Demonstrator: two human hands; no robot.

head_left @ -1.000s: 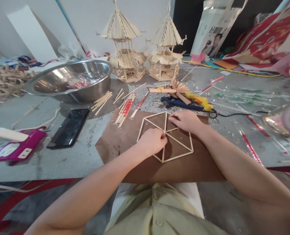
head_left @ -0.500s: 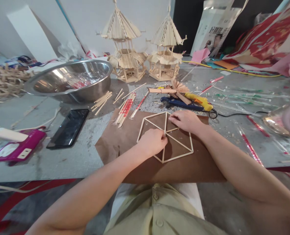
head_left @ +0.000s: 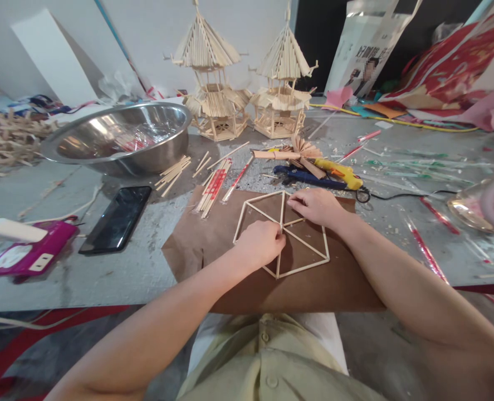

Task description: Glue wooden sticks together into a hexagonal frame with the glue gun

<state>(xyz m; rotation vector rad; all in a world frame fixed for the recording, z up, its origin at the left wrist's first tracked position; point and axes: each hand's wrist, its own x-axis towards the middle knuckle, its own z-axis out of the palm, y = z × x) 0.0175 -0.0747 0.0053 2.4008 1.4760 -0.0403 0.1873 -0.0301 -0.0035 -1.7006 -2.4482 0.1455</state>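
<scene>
A hexagonal frame of pale wooden sticks (head_left: 303, 268), with spokes meeting at its middle, lies flat on a brown sheet (head_left: 322, 292). My left hand (head_left: 258, 243) is closed at the centre joint, fingertips pinching there, and it covers part of the left side. At the upper right edge, my right hand (head_left: 317, 205) has its fingers pressed together on the frame near the top corner. The palm side of both hands is hidden, so the exact grip points do not show.
Beyond the sheet lie loose sticks (head_left: 174, 175), a wrapped stick bundle (head_left: 214, 188) and a yellow-and-blue glue gun (head_left: 341, 174) with its cord. A steel basin (head_left: 167, 147) and a phone (head_left: 116, 220) are to the left. Two stick pagodas (head_left: 215, 106) stand behind.
</scene>
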